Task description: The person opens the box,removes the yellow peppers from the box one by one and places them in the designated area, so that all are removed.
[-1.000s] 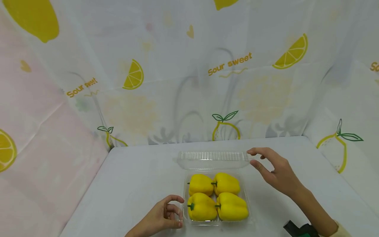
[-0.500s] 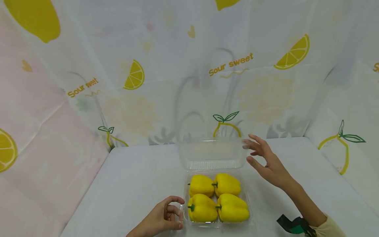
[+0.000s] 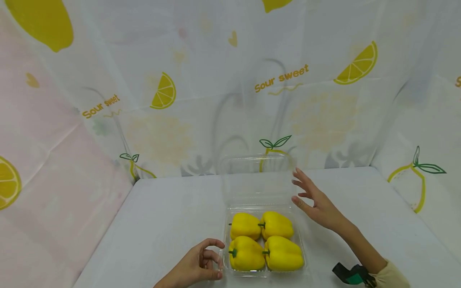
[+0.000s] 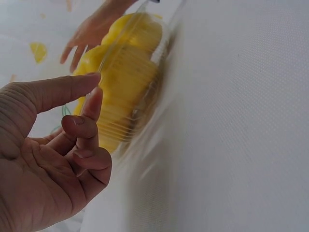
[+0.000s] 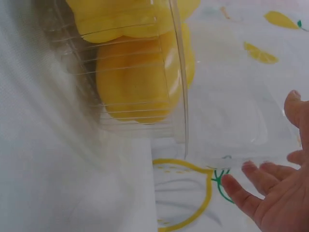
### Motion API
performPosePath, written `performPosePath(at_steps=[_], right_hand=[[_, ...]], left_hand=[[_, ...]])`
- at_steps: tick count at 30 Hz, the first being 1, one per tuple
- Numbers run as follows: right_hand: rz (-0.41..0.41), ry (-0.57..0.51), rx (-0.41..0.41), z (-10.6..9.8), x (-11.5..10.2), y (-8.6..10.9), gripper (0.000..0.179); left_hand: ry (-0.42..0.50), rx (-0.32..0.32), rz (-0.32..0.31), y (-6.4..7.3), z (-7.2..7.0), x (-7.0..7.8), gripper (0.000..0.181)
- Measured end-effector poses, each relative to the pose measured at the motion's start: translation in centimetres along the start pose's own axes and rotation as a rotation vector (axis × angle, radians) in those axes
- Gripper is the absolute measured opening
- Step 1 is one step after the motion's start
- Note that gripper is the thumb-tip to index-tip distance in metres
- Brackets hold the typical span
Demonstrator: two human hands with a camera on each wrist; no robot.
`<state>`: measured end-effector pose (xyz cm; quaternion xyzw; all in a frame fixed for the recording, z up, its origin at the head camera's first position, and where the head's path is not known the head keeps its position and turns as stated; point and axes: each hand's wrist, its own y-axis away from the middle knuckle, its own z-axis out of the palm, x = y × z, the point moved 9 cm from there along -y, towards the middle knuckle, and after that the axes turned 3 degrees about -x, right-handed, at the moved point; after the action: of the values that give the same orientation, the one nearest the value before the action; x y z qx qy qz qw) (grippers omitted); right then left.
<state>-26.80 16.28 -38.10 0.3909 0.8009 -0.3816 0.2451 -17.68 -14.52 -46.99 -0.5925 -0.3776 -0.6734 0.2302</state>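
Several yellow bell peppers (image 3: 246, 253) with green stems sit in a clear plastic clamshell container (image 3: 248, 275); they may be real or artificial. Its transparent lid (image 3: 257, 184) stands raised at the back, hinged to the base. My left hand (image 3: 196, 262) pinches the base's left rim between thumb and finger, as the left wrist view shows, with the other fingers curled. At the lid's right edge my right hand (image 3: 318, 206) is raised, fingers spread and loosely bent. In the right wrist view, the fingertips (image 5: 231, 186) overlap the lid's edge.
A white-covered table (image 3: 173, 216) lies under the container. Behind it hangs a lemon-printed cloth (image 3: 201, 132), with more cloth at both sides. A black and green band (image 3: 354, 275) sits at my right wrist, beside a beige sleeve (image 3: 389, 276).
The lid has swung up from a low, backward tilt to nearly upright. My right hand has let go of its edge, moved left and spread its fingers. My left hand stays at the rim.
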Motion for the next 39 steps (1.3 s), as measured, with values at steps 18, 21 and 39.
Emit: performPosePath(at_steps=[18, 21, 39], right_hand=[[0.107, -0.035, -0.133, 2.5, 3.4, 0.0, 0.066], [0.135, -0.046, -0.151, 2.8, 4.0, -0.1, 0.066], [0.294, -0.101, -0.257, 4.1, 6.3, 0.9, 0.067]], left_hand=[[-0.016, -0.013, 0.026, 0.1, 0.1, 0.2, 0.056], [-0.023, -0.010, 0.031, 0.1, 0.1, 0.3, 0.056], [-0.039, -0.021, 0.071, 0.1, 0.2, 0.7, 0.058]])
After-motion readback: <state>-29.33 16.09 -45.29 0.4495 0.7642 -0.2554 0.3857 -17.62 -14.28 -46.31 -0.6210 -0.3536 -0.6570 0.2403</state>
